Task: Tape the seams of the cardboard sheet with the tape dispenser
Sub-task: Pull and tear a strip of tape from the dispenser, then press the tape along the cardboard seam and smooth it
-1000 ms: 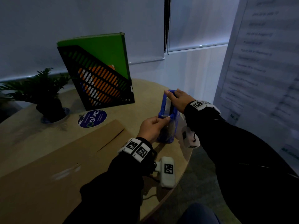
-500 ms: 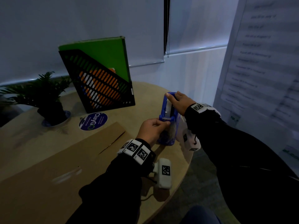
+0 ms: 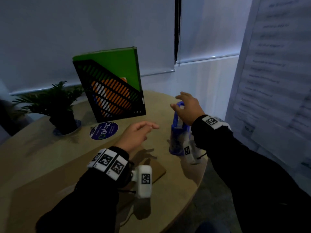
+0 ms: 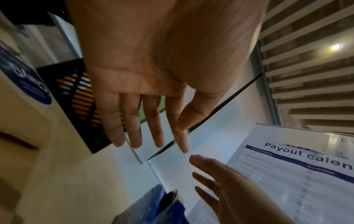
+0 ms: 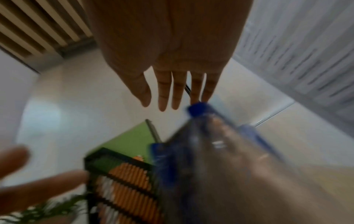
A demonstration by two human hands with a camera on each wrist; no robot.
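The blue tape dispenser (image 3: 176, 130) stands upright near the table's right edge, also blurred in the right wrist view (image 5: 208, 151) and low in the left wrist view (image 4: 164, 207). My right hand (image 3: 186, 108) hovers just above its top with straight spread fingers, holding nothing. My left hand (image 3: 139, 132) floats to the left of the dispenser, fingers straight, also empty. The brown cardboard sheet (image 3: 156, 170) lies flat on the table under my left forearm, mostly hidden by the sleeve.
A black file holder (image 3: 111, 98) with a green folder stands at the back of the round wooden table (image 3: 168, 199). A potted plant (image 3: 57, 105) and a blue round sticker (image 3: 103, 131) sit to the left. A printed poster (image 3: 272, 81) hangs on the right.
Both hands let go of the tape dispenser and opened. The left hand drew back to the left, the right hand lifted off the top. The dispenser stays standing.
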